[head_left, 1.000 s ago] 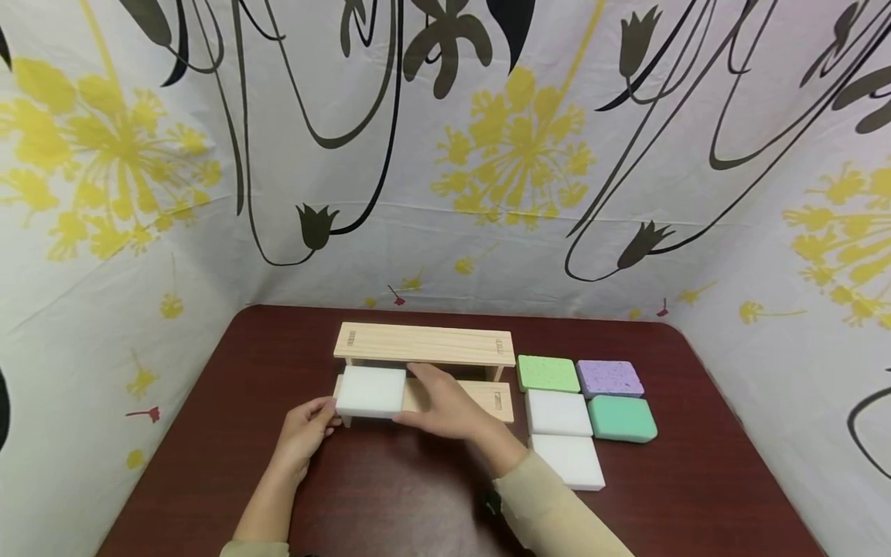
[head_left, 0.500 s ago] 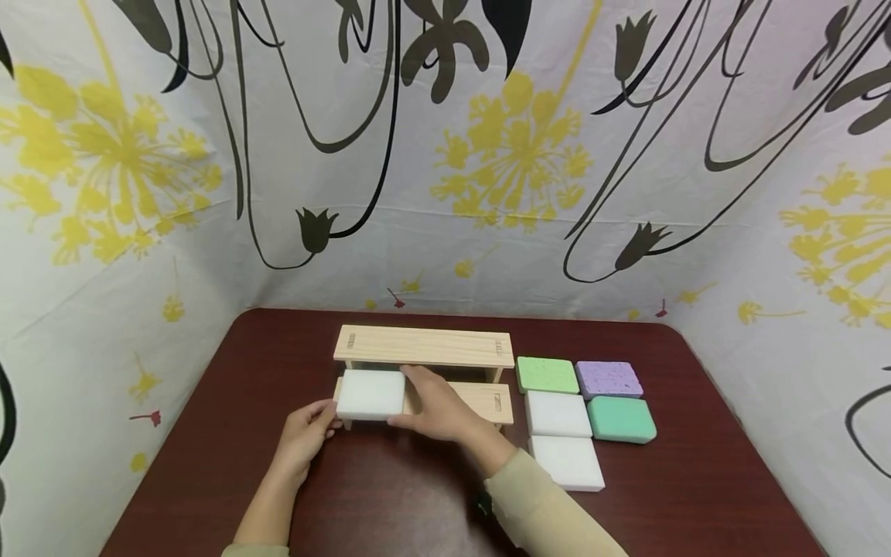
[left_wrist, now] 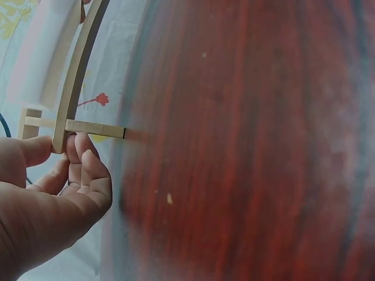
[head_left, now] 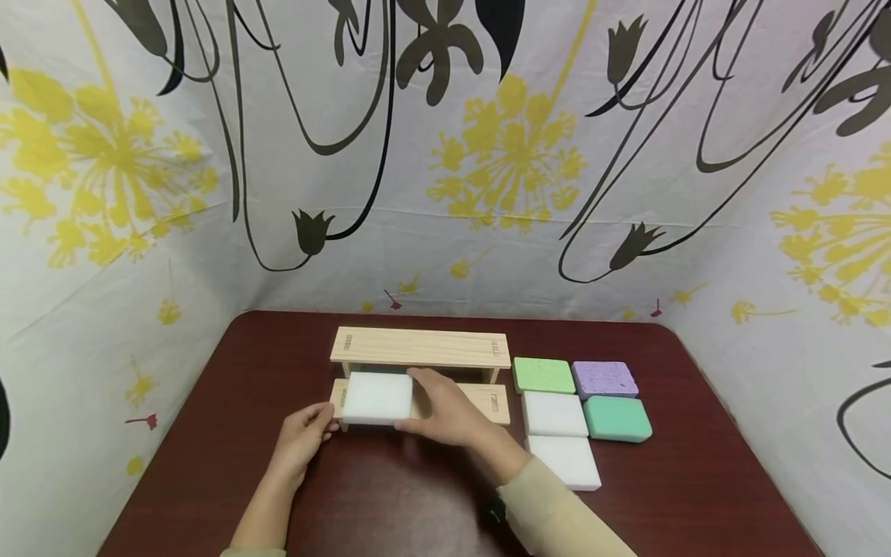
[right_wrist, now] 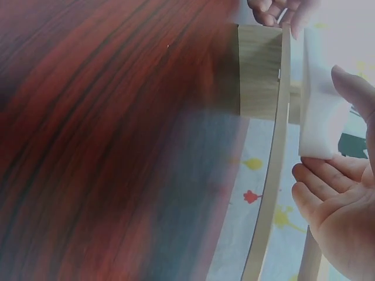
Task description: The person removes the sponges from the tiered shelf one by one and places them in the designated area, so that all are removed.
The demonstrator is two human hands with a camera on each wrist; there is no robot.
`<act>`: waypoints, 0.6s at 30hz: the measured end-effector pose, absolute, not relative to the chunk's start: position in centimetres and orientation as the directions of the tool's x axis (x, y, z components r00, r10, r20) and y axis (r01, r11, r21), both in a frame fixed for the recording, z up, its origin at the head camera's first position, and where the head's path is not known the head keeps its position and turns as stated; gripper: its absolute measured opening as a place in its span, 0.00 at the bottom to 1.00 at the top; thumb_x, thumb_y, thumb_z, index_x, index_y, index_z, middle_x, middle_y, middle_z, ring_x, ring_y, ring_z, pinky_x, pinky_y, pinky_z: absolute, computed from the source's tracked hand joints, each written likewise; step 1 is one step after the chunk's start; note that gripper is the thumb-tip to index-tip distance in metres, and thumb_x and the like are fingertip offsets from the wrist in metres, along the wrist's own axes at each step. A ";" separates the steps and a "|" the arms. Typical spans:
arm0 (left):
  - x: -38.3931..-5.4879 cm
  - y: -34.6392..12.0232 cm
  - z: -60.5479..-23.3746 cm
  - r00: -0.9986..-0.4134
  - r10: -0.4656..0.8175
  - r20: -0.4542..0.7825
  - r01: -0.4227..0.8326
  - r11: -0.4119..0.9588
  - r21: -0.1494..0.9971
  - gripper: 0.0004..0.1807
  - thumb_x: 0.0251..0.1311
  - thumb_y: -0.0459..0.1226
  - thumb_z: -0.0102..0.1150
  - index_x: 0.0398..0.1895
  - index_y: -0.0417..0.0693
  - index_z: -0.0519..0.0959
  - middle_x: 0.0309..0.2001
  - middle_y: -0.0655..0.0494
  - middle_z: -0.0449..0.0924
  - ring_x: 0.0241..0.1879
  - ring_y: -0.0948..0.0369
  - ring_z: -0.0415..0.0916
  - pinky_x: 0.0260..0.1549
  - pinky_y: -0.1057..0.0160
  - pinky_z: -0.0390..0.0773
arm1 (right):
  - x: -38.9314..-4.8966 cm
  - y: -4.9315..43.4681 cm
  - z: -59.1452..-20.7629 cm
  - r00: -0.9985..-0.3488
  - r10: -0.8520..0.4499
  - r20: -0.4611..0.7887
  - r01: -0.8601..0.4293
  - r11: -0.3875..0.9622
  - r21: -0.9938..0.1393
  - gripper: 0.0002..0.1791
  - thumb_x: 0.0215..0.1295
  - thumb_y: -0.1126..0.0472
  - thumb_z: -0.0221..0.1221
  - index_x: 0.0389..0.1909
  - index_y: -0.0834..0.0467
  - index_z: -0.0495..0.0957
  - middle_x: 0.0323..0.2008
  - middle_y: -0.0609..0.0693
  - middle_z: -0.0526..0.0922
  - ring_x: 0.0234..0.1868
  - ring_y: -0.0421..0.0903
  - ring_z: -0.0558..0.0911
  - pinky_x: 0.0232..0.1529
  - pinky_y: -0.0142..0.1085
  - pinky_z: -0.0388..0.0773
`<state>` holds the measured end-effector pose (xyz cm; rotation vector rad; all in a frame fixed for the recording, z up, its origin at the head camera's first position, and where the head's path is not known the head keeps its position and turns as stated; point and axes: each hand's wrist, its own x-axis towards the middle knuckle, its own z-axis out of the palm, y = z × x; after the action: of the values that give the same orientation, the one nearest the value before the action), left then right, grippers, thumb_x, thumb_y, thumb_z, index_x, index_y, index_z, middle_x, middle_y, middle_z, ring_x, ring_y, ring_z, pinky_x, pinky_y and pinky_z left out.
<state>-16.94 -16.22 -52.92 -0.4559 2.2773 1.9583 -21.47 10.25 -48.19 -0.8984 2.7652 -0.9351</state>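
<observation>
A white sponge block (head_left: 378,398) sits on the left part of the front wooden shelf (head_left: 493,401). My right hand (head_left: 448,408) grips it from its right side; in the right wrist view the thumb lies against the sponge's (right_wrist: 321,111) face and the fingers are at its end. At the shelf's left end my left hand (head_left: 302,441) pinches the board's edge; in the left wrist view the thumb is over the board (left_wrist: 73,88) and the fingers are beneath, next to a leg (left_wrist: 96,128).
Behind stands a second, taller wooden shelf (head_left: 421,346). To the right lie a light green sponge (head_left: 544,375), a purple one (head_left: 604,379), a teal one (head_left: 617,418) and two white ones, the nearer white sponge (head_left: 565,463) partly behind the right sleeve. All stand on a dark red table (head_left: 696,480).
The white sponge has slid slightly right along the front shelf with my right hand, showing a strip of board at its left. My left hand keeps its pinch on the shelf end.
</observation>
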 end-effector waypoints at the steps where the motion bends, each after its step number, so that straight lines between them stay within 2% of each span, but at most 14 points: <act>1: -16.9 -16.2 -52.9 -0.951 -0.156 -0.268 -0.289 0.126 0.949 0.25 0.77 0.39 0.52 0.65 0.27 0.71 0.46 0.44 0.84 0.40 0.64 0.80 0.37 0.70 0.80 | -21.4 10.5 -48.1 -0.825 -0.556 0.103 -0.504 0.640 -0.580 0.50 0.58 0.44 0.73 0.74 0.64 0.62 0.70 0.59 0.70 0.70 0.53 0.69 0.70 0.45 0.66; 12: -16.9 -16.1 -52.9 -0.952 -0.156 -0.262 -0.281 0.114 0.953 0.23 0.76 0.37 0.52 0.64 0.26 0.72 0.45 0.46 0.84 0.38 0.67 0.79 0.37 0.71 0.79 | -21.0 14.5 -47.6 -0.830 -0.534 0.162 -0.515 0.620 -0.592 0.50 0.57 0.44 0.73 0.75 0.59 0.62 0.71 0.55 0.70 0.71 0.51 0.68 0.70 0.46 0.66; 18: -16.9 -16.2 -52.8 -0.954 -0.143 -0.264 -0.282 0.118 0.952 0.24 0.76 0.38 0.53 0.65 0.26 0.71 0.45 0.47 0.84 0.38 0.67 0.79 0.38 0.70 0.80 | -20.3 16.7 -47.3 -0.844 -0.512 0.158 -0.495 0.631 -0.598 0.49 0.57 0.44 0.73 0.74 0.63 0.65 0.70 0.58 0.70 0.72 0.56 0.67 0.70 0.55 0.64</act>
<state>-16.91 -16.19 -52.83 -0.4326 2.2667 1.9707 -20.34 16.70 -47.27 -0.8683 2.8123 -1.0178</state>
